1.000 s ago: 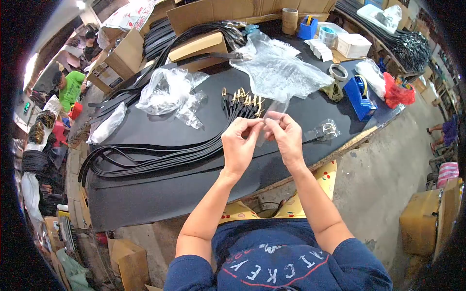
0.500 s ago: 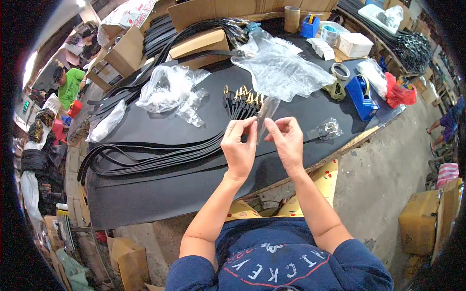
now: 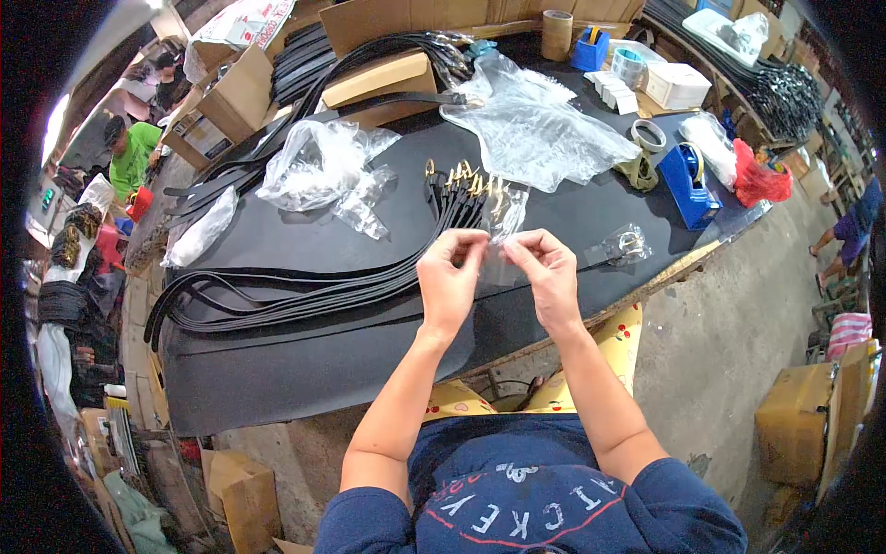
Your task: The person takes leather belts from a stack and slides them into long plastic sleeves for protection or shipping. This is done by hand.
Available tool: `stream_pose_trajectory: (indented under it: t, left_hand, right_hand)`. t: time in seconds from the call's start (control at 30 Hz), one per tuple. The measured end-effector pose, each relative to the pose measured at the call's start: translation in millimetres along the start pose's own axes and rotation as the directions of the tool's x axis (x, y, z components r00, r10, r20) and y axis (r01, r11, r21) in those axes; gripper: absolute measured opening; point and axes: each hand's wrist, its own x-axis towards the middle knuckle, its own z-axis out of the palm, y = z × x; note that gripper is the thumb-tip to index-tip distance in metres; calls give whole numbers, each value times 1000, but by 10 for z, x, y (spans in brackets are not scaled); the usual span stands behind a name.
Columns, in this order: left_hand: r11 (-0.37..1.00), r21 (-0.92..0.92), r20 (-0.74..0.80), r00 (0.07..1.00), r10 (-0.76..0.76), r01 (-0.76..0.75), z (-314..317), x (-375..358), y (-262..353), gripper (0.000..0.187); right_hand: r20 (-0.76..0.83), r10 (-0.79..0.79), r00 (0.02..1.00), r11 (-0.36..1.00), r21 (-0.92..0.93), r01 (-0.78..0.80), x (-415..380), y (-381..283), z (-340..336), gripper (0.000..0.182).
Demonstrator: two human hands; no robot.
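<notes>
Between my two hands is a small clear plastic bag (image 3: 503,214), pinched at its near edge. My left hand (image 3: 452,277) holds the bag's left side between thumb and fingers; my right hand (image 3: 546,275) pinches its right side. Just beyond my left hand lie black straps (image 3: 369,294) in a looped bundle, their gold-coloured buckle ends (image 3: 459,183) pointing away from me. To the right of my right hand rests a small clear packet (image 3: 629,244) with metal pieces inside.
Crumpled clear plastic (image 3: 323,175) and a large clear bag (image 3: 540,129) lie on the black table (image 3: 277,388). A blue tape dispenser (image 3: 688,189) and red plastic (image 3: 761,174) stand at right. A person in green (image 3: 135,157) is at far left.
The small bag has turned flatter and wider between my hands. Both hands have shifted slightly, their fingertips closer together.
</notes>
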Motion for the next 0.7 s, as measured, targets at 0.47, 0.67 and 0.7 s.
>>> stream_pose_trajectory:
  t: [0.47,0.67,0.7]
  left_hand:
    - [807,-508,140,953,-269,302,-405,18,-12,22]
    - [742,-552,187,924,-334,380,-532,21,-90,20]
    - [733,-553,187,916,-354,396,-536,17,-83,19]
  right_hand:
    - [359,-42,933,953,-266,145,140,-95,146,22]
    - [258,-218,941,671,-661,336,496,5,-93,29]
    - [366,-233,901,557,-709,432,602,9,-162,32]
